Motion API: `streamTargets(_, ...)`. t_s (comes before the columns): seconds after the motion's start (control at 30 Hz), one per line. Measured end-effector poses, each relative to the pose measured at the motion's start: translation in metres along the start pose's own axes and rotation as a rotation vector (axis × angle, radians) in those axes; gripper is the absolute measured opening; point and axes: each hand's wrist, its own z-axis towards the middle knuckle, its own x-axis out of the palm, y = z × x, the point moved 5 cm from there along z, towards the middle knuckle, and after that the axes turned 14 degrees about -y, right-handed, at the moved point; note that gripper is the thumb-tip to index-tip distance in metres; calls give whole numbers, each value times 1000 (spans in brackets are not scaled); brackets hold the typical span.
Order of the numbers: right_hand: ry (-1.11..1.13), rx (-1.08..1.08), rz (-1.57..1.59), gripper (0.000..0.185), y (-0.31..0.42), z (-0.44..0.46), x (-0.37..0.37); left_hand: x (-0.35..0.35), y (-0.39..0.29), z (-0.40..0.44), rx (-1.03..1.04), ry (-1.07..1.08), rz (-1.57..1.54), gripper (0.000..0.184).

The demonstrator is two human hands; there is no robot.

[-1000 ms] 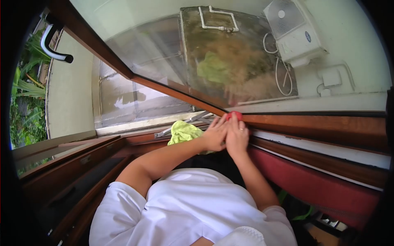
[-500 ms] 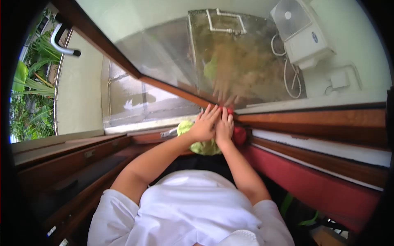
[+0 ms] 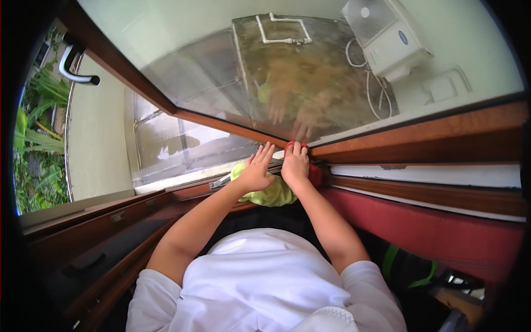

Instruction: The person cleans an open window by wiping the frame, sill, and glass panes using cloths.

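My right hand (image 3: pixel 296 166) presses curled fingers over a red cloth (image 3: pixel 315 175) at the lower corner of a wood-framed glass window (image 3: pixel 188 83). Red also shows just above its fingertips. To the left, my left hand (image 3: pixel 258 170) is stretched out with its fingers extended, holding nothing. It hovers over or rests against a crumpled yellow-green cloth (image 3: pixel 276 196) on the sill; contact is unclear. Both hands are mirrored faintly in the glass.
The window stands swung outward, with a handle (image 3: pixel 77 69) at far left. A metal stay (image 3: pixel 220 181) lies along the sill. Outside are an air-conditioner unit (image 3: pixel 392 41) and a white pipe (image 3: pixel 282 40). A red padded edge (image 3: pixel 420 227) runs along the right.
My hands, side by side and touching before, are now apart. The left hand has shifted left and away from the red cloth; the right fingers have curled over it. The view has shifted slightly.
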Motion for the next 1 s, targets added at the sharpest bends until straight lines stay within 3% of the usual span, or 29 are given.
streamTargets(0.13, -141, -46, 384, 48, -11, -4, -51, -9, -33, 5, 116, 28, -36, 94)
streamTargets(0.27, -577, -151, 488, 47, -5, -24, -139, -18, -80, 8, 478, -151, -304, 85)
streamTargets(0.37, -997, -208, 395, 39, -12, -53, -190, -64, -157, 1, 764, -353, -289, 78)
streamTargets(0.4, -1136, -200, 565, 35, -20, -55, -198, -72, -176, -1, 843, -424, -268, 75)
streamTargets(0.43, -982, -279, 786, 36, -37, -48, -211, -79, -195, -2, 912, -439, -249, 74)
streamTargets(0.5, -1133, -280, 946, 40, -52, -35, -243, -97, -234, -4, 1021, -465, -192, 70)
streamTargets(0.63, -1437, -47, 148, 64, -69, -16, -302, -117, -282, 2, 1130, -516, -87, 70)
streamTargets(0.73, -1606, -172, -115, 62, -72, 0, -371, -136, -303, 6, 1144, -547, -121, 66)
streamTargets(0.9, -1752, -165, -323, 50, -39, 28, -502, -158, -316, 6, 1200, -681, -101, 66)
streamTargets(1.0, -1753, -143, -443, 46, -32, 33, -503, -167, -314, 6, 1159, -711, -122, 67)
